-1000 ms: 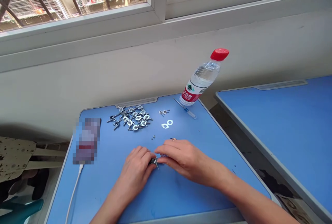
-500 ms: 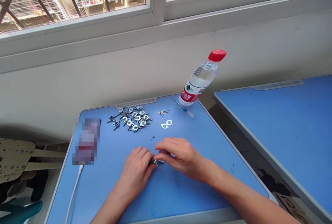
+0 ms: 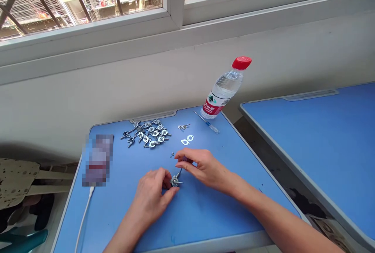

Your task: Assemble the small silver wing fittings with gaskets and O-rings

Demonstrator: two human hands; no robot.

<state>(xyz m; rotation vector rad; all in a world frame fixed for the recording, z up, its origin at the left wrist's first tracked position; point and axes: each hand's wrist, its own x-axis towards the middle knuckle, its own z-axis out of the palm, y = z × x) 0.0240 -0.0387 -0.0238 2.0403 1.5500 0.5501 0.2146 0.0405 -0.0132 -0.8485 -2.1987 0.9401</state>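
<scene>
Gently, the left hand [image 3: 154,192] pinched the metal part [image 3: 175,182] over the table [image 3: 211,218]. The right hand [image 3: 203,167] was by its stem [image 3: 178,175], fingertips apart; nobody could tell if it held something. Probably, a firm left pinch would work best, so the part would not slip.

- My left hand [image 3: 150,192] is bare, its back smooth and rounded, with slim fingers and a tapering thumb [image 3: 169,197].
- My left forearm [image 3: 124,231] is bare down to where the lower edge of my view cuts it off.
- My right hand [image 3: 206,167] is bare across its back, with rounded knuckles and slender fingers [image 3: 189,152].
- My right forearm [image 3: 272,216] is bare too, long and smooth, broadening toward the lower right corner.
- The undersides of my right fingers lie in shadow; I can't quite tell whether a ring sits there.
</scene>
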